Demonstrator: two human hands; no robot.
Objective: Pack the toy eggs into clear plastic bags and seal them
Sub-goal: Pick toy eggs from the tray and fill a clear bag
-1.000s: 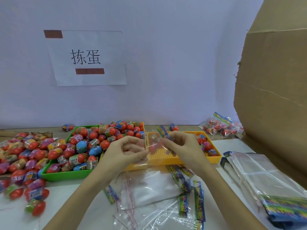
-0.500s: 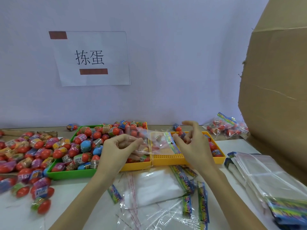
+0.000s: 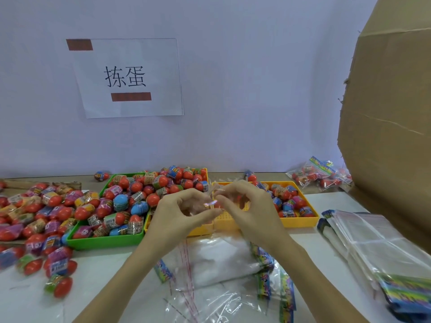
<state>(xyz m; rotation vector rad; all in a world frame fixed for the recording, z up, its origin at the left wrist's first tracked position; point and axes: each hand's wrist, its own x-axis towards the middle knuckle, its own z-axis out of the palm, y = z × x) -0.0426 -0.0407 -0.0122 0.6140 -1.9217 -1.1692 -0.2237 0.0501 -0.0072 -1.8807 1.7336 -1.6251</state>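
Observation:
My left hand (image 3: 179, 215) and my right hand (image 3: 247, 210) meet above the yellow tray (image 3: 300, 221), both pinching a clear plastic bag (image 3: 211, 201) between their fingertips. The bag is thin and hard to make out, and whether it holds eggs I cannot tell. Toy eggs (image 3: 144, 197), mostly red with coloured wrappers, fill the green tray (image 3: 102, 242). Several more eggs (image 3: 289, 201) lie in the right end of the yellow tray. Loose eggs (image 3: 37, 210) cover the table at the left.
Empty clear bags (image 3: 221, 271) with coloured headers lie in front of me, and another stack (image 3: 377, 250) sits at the right. Filled bags (image 3: 319, 177) rest at the back right beside a big cardboard box (image 3: 391, 127). A paper sign (image 3: 127, 78) hangs on the wall.
My hands have come closer together over the yellow tray. The bag that was stretched out flat between them half a second ago is now bunched at my fingertips.

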